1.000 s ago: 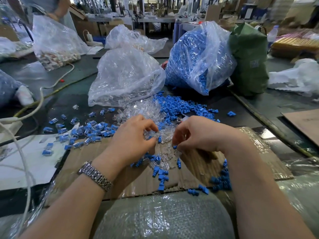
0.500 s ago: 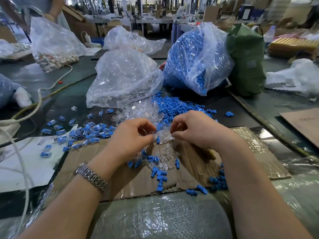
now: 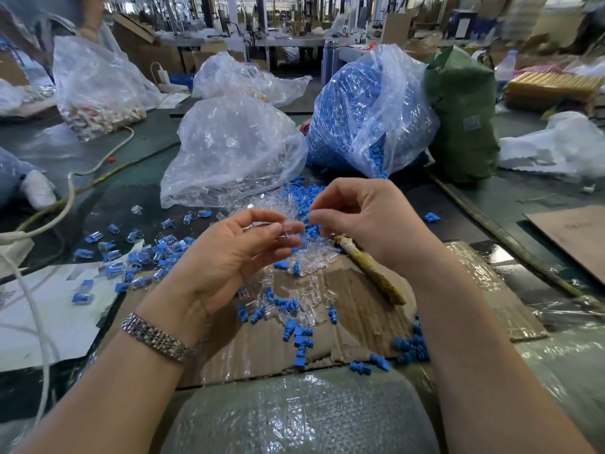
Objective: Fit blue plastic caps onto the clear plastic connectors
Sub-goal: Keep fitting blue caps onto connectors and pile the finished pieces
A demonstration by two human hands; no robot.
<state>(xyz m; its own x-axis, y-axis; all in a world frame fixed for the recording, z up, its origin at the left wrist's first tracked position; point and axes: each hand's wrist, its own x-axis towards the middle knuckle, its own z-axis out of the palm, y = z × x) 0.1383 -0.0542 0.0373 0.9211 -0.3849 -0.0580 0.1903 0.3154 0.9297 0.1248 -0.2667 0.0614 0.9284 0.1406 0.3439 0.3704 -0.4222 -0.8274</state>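
Clear plastic connector (image 3: pixel 288 231), light, stiff and likely slippery, sits pinched in the left hand (image 3: pixel 229 257) fingertips above the desk's cardboard; best held by its sides. The right hand (image 3: pixel 366 217) is curled; its contents cannot be told.

Glossy clear plastic connectors (image 3: pixel 314 299), matt blue caps (image 3: pixel 302 339), rough corrugated cardboard (image 3: pixel 360 290).

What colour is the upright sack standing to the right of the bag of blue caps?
Dark green sack, best seen in the head view.
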